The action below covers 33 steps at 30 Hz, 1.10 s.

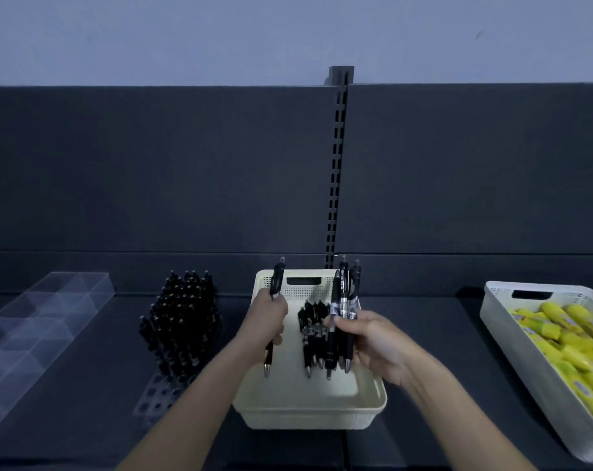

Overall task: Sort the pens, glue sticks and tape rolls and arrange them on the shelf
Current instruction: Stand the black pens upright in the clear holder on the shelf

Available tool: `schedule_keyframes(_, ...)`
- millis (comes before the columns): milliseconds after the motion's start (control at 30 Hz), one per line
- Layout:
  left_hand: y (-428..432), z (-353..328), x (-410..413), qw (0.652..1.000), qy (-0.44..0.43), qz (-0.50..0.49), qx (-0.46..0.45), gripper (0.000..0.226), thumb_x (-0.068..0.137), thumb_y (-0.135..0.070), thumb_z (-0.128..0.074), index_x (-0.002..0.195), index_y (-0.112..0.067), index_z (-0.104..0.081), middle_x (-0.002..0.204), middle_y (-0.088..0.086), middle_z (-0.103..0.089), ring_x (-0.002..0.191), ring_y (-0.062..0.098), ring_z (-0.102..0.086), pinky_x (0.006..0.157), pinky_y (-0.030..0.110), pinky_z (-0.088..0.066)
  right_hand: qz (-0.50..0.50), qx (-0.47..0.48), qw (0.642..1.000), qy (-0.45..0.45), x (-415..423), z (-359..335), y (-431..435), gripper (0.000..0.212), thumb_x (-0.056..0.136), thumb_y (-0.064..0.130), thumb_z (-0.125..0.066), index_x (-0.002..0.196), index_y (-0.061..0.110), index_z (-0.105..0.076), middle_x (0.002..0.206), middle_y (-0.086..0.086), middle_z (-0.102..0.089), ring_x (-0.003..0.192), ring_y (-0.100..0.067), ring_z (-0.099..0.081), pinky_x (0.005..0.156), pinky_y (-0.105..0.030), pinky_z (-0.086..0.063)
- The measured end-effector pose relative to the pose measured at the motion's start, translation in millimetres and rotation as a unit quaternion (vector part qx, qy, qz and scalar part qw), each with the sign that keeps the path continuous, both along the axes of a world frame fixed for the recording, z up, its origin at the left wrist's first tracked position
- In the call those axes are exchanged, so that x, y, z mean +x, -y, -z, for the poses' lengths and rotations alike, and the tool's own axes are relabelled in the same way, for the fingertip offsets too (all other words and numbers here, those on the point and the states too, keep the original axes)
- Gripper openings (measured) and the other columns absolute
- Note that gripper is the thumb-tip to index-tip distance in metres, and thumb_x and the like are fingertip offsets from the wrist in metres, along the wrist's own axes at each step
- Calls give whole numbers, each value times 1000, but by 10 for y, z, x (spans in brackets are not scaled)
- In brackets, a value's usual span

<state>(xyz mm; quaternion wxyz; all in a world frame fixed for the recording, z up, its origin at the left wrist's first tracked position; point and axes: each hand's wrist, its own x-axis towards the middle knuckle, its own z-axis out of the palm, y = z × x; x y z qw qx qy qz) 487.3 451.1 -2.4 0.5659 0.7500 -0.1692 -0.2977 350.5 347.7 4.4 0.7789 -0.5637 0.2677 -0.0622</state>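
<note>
While pinching a bunch of pens (343, 294) in the right hand (376, 341) and gripping a single pen (276, 280) in the left hand (268, 321), above the basket (308, 416): liable to fan apart and drop among loose pens (310, 331) beneath.

Stationery sitting on a dark shelf (424, 334)
A single pen (277, 280) is standing upright in the left hand (268, 317), a pen bunch (343, 294) in the right hand (376, 341); loose pens (310, 334) are lying in a cream basket (308, 416), racked pens (183, 317) standing left, yellow glue sticks (567, 341) heaped right
</note>
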Motion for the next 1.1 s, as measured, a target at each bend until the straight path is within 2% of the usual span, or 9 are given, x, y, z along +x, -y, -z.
schedule_keyframes(100, -327, -148, -213, 996, -29, 28, -78, 26, 92, -11, -52, 71, -18, -40, 55, -3, -27, 39, 8, -21, 39, 18, -17, -44, -3, 999, 27, -33, -78, -182, 17, 91, 6, -51, 81, 8, -65, 77, -7, -63, 72, -19, -60, 65, -32, -48)
schedule_keyframes(200, -590, -225, -340, 992, -32, 35, -116, 25, 83, -16, -67, 64, -15, -52, 51, -2, -29, 40, 9, -23, 39, 19, -19, -103, -31, 994, 25, -14, -165, -432, 16, 92, 9, -51, 83, 12, -64, 73, 0, -61, 65, -12, -57, 56, -24, -48)
schedule_keyframes(367, -979, -298, -357, 993, -19, 16, -113, 21, 77, -13, -73, 63, -14, -57, 47, -4, -44, 38, 7, -35, 38, 18, -24, -186, -78, 979, 7, 103, -235, -856, 16, 93, 10, -50, 86, 12, -64, 69, 3, -62, 59, -8, -59, 56, -20, -46)
schedule_keyframes(467, -1221, -313, -293, 992, -17, 9, -124, 21, 79, -6, -70, 65, -12, -55, 42, -8, -51, 35, 4, -45, 36, 15, -29, -202, -90, 975, 10, 227, -218, -1105, 18, 93, 9, -50, 87, 14, -67, 75, 2, -68, 67, -11, -61, 60, -23, -45)
schedule_keyframes(633, -1635, -312, -7, 989, -14, 10, -147, 19, 82, -2, -66, 68, -9, -56, 42, -9, -54, 37, 2, -50, 38, 15, -36, -200, -86, 976, 16, 525, -206, -1559, 23, 96, 10, -46, 93, 17, -68, 88, 1, -74, 81, -11, -68, 80, -32, -49)
schedule_keyframes(767, -2043, -267, 403, 990, -21, 10, -139, 28, 81, 1, -65, 62, -12, -51, 43, -11, -52, 36, -1, -47, 37, 12, -35, -153, -64, 986, -2, 851, -188, -1946, 22, 97, 14, -44, 93, 12, -66, 86, -2, -68, 75, -12, -66, 64, -23, -52)
schedule_keyframes(933, -2451, -143, 937, 994, -20, -2, -110, 29, 79, -1, -68, 64, -15, -47, 54, -5, -45, 38, 1, -41, 38, 15, -33, -95, -219, 965, -106, 1084, -127, -2206, 36, 98, 37, -38, 88, 13, -63, 84, 3, -58, 65, -10, -48, 58, -20, -38)
schedule_keyframes(1033, -2571, -75, 1034, 995, -28, 15, -92, 27, 78, -3, -69, 67, -14, -47, 56, -4, -45, 41, 3, -41, 39, 15, -33, -60, -249, 961, -107, 1144, -87, -2256, 27, 97, 32, -43, 86, 13, -59, 73, -2, -52, 54, -11, -42, 52, -21, -34)
schedule_keyframes(1100, -2612, -32, 1081, 996, -33, 16, -86, 26, 78, -4, -70, 69, -13, -48, 56, -4, -47, 41, 3, -41, 39, 16, -34, -48, -330, 934, -131, 1179, -45, -2226, 16, 96, 23, -48, 87, 13, -55, 75, -5, -51, 59, -13, -46, 55, -25, -36)
